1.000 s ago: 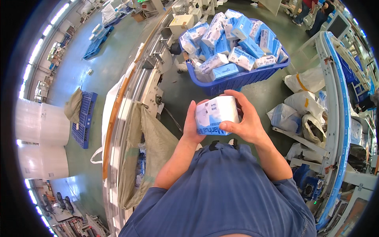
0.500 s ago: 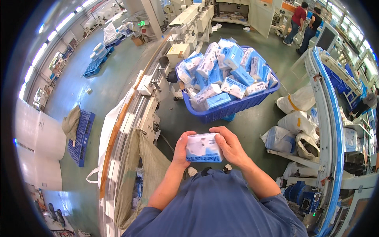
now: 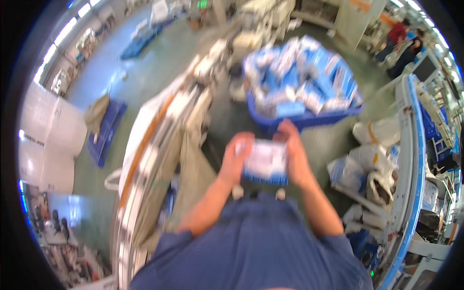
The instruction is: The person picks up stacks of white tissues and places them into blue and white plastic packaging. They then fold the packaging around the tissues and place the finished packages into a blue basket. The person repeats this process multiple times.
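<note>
- One white-and-blue soft pack [image 3: 264, 163] sits between the person's two hands, held level in front of the body.
- The left hand [image 3: 237, 157] is closed against the pack's left end; the right hand [image 3: 296, 153] is closed against its right end, fingers reaching toward the far corner. Together they clamp it from both sides.
- The pack's pale face is turned up toward the head, with a blue band along the edge nearest the body; blur hides finer detail.
- Just below the hands are the person's dark blue shirt [image 3: 256, 241] and the light tips of two shoes [image 3: 237, 192].
- Just beyond the hands stands a blue tub [image 3: 324, 119], heaped with similar white-and-blue packs [image 3: 290, 77] lying at many angles.
- Near the left forearm hangs a beige woven sack [image 3: 193, 166], beside a long metal rail [image 3: 130, 227] with an orange-brown strip [image 3: 143, 147] along it.
- To the right, white bags [image 3: 377, 133] are piled inside a curved, blue-edged frame [image 3: 419, 159].
- Farther left, a grey-brown cloth [image 3: 96, 113] lies on a blue pallet [image 3: 107, 137], near large white rolls [image 3: 41, 116].
- Two people [image 3: 396, 36] stand well apart, at the far right.
</note>
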Tool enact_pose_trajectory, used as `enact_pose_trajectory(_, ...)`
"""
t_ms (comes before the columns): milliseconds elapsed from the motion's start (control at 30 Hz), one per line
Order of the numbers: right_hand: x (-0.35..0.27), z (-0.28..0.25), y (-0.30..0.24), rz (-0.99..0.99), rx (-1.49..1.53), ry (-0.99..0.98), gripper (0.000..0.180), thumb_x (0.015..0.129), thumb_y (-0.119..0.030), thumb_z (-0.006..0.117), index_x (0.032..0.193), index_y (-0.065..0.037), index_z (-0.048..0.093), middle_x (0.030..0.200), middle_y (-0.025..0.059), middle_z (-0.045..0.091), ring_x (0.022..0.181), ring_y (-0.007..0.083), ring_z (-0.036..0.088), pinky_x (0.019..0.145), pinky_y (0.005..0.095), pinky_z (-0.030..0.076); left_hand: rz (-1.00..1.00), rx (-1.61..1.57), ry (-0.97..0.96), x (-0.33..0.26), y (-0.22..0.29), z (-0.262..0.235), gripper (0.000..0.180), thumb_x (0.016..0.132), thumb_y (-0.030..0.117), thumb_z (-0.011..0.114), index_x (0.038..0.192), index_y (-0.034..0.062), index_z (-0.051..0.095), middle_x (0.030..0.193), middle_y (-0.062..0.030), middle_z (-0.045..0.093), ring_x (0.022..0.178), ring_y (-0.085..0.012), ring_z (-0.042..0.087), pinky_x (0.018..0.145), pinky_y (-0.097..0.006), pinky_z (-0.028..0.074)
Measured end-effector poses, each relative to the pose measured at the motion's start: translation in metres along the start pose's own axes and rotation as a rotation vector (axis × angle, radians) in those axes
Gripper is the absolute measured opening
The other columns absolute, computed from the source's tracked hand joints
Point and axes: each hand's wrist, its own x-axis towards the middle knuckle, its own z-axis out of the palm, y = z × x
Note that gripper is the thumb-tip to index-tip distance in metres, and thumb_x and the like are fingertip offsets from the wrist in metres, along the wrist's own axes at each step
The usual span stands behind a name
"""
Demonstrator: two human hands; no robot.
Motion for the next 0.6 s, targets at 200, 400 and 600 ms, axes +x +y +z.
enact_pose_trajectory(200,0.024,-0.021,-0.043,-0.140,0.107,0.113,0.059,0.098,-0.041,0.037,0.142,-0.002,0.036,0.135,0.0147,0.050,0.121,0.0300,0.052,0.102,0.0416,0.039,-0.145,-0.418,0.137,0.005,0.074,-0.035,0.036,0.094,0.036,0.062,0.108,0.0036,0.059,0.095,-0.0085,0.065,0.085,-0.0155,0.063,0.079,-0.030,0.053)
enact_pose_trajectory(400,0.002,0.027,-0.020,-0.063,0.057,-0.080,0.050,0.094,-0.026,0.049,0.135,0.001,0.044,0.131,0.0172,0.050,0.121,0.0284,0.049,0.102,0.0372,0.037,-0.064,0.102,0.103,0.004,0.046,0.023,0.025,0.090,0.023,0.068,0.104,0.0035,0.060,0.091,-0.0014,0.060,0.084,-0.0096,0.056,0.074,-0.024,0.047)
enact_pose_trajectory(600,-0.002,0.007,-0.020,0.409,0.190,-0.277,0.074,0.081,-0.021,0.072,0.143,-0.001,0.036,0.129,0.0151,0.052,0.108,0.0195,0.056,0.080,0.0344,0.052,-0.157,-0.304,0.208,-0.008,0.032,-0.005,0.034,0.086,0.014,0.071,0.114,0.0002,0.057,0.103,-0.0054,0.062,0.090,-0.0111,0.058,0.079,-0.026,0.048)
